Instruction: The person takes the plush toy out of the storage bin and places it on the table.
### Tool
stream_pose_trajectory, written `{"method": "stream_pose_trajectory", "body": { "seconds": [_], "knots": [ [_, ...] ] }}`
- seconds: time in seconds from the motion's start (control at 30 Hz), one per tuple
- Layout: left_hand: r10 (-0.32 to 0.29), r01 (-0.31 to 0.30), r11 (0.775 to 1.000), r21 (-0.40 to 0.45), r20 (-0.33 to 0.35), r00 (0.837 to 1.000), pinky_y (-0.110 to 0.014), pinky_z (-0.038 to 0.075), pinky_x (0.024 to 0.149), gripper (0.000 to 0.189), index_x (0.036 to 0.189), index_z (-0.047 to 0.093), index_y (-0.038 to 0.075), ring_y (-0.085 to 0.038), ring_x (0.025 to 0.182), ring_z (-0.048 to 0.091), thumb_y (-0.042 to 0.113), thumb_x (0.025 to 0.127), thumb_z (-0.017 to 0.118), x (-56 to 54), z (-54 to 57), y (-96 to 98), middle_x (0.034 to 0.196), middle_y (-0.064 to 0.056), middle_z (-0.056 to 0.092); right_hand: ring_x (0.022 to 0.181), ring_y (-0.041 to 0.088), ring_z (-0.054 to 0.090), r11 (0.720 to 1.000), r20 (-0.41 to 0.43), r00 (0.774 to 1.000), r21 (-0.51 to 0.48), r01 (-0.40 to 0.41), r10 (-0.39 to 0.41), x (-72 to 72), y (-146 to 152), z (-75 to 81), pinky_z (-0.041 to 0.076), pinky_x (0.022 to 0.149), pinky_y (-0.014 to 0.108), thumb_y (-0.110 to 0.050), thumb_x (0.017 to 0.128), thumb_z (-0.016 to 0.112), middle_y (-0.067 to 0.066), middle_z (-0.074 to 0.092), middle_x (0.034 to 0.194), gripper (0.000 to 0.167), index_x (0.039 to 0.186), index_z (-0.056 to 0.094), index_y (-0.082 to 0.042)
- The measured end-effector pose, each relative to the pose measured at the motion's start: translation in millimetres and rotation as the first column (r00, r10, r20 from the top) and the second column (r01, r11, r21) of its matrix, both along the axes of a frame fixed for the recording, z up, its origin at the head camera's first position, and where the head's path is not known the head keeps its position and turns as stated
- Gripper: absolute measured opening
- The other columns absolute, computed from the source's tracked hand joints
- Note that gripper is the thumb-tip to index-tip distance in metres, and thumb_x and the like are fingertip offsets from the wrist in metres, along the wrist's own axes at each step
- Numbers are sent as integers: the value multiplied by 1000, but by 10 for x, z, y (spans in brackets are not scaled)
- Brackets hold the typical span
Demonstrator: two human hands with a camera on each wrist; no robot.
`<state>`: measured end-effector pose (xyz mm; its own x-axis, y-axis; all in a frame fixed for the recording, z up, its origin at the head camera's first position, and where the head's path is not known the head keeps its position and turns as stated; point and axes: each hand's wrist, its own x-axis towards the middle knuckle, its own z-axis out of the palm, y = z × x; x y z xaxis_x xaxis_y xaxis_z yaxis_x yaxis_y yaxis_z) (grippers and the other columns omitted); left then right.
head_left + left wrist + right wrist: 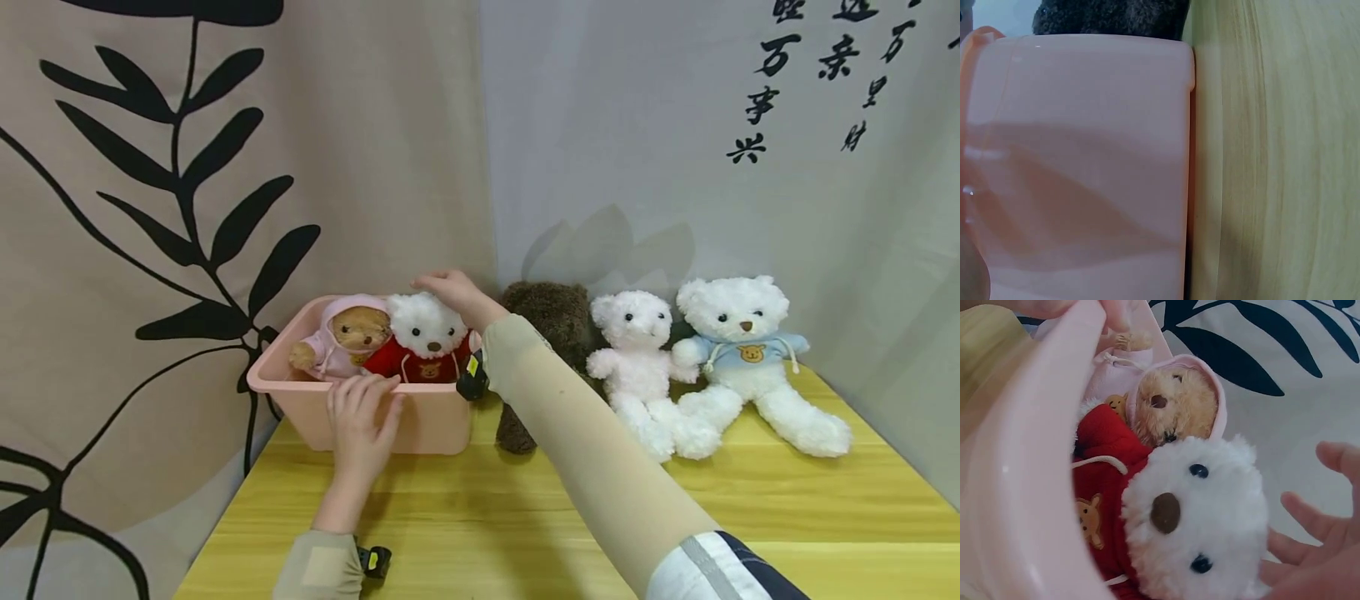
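A pink plastic bin (420, 421) holds two teddy bears side by side. One is a tan bear (362, 327) in a pink hood; the other is a white bear (426, 325) in a red hoodie. My left hand (360, 421) grips the bin's front rim, fingertips over the edge, also seen in the right wrist view. Behind the white bear's head is my right hand (1319, 540), its fingers spread and loosely bent, the fingertips right at the fur. The left wrist view shows mostly the bin's front wall (1085, 156).
Right of the bin sits a dark brown plush (551, 321), partly hidden by my right arm. Beyond it sit a pale pinkish-white bear (637, 350) and a white bear in a blue hoodie (746, 350). The wooden table (450, 517) meets printed curtains (390, 150) behind.
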<state>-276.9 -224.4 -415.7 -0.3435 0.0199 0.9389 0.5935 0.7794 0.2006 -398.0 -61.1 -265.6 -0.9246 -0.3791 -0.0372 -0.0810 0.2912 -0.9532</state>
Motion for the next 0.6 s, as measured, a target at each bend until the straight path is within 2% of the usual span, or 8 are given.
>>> {"method": "stream_pose_trajectory", "body": {
  "seconds": [0.27,0.5,0.6],
  "knots": [
    [6,-6,1000,-7,15,1000,-58,25,97,32,103,69,7,-37,100,51,35,97,56,9,-39,18,102,-12,65,142,33,22,999,198,980,21,-35,30,46,120,-213,20,101,72,-47,91,62,-1,31,155,52,139,52,-31],
    [5,-5,1000,-6,4,1000,-58,25,97,32,103,69,6,-38,100,51,34,97,56,0,-13,-2,102,-15,64,143,34,19,993,197,975,38,-110,100,-2,131,-194,19,105,68,-41,91,64,1,27,157,55,142,49,-29],
    [-3,3,1000,1,-4,1000,-58,25,97,32,103,69,6,-38,100,51,34,96,57,-22,-9,14,101,-16,65,142,37,20,993,198,976,55,-100,88,-42,153,-180,20,104,69,-41,92,63,1,27,157,52,141,50,-29]
  ]
}}
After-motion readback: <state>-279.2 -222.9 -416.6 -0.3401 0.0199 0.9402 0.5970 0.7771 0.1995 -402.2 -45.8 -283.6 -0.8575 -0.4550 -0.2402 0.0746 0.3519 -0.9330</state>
